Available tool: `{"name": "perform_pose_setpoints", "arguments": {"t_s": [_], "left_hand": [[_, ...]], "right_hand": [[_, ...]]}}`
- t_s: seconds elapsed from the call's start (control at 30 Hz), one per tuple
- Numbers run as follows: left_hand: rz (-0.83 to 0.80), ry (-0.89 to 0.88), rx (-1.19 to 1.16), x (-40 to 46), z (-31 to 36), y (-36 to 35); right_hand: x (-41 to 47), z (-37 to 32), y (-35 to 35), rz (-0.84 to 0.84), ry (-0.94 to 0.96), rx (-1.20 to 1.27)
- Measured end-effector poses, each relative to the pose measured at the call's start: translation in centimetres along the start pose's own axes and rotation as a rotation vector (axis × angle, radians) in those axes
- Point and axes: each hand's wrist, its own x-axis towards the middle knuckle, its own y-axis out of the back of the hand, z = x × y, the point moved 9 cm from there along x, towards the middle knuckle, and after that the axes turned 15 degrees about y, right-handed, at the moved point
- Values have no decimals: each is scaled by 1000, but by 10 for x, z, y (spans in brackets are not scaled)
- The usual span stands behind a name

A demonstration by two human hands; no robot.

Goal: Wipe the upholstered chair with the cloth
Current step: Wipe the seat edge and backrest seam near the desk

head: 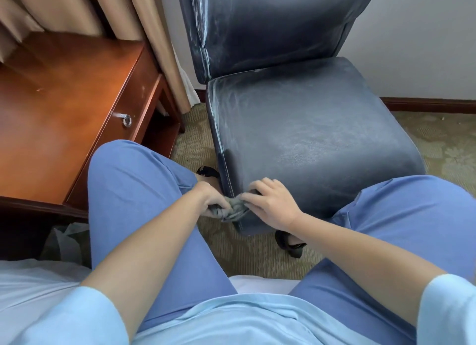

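Currently logged: your left hand (210, 199) pinched the bunched grey cloth (235, 207) at the chair (309, 133) seat's front-left corner, your right hand (270, 203) lay loosely over both; risk, wad slipping off the rounded edge.

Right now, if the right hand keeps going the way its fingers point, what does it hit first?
The right hand points left along the chair front corner, so it would meet the grey cloth at its fingertips first, then the left hand gripping the cloth's other end. Depth is unclear.
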Motion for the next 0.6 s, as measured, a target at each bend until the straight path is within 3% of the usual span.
{"name": "perform_pose_setpoints", "arguments": {"t_s": [0.07, 0.17, 0.4, 0.6], "left_hand": [[17, -28, -85, 0, 10, 9], [27, -43, -75, 2, 6, 4], [-19, 97, 79, 19, -30, -30], [24, 69, 276, 28, -33, -51]], "right_hand": [[0, 4, 3, 11, 4, -1], [-8, -17, -7, -52, 167, -2], [-32, -49, -19, -179, 493, -69], [-52, -66, -24, -207, 648, -85]]}}
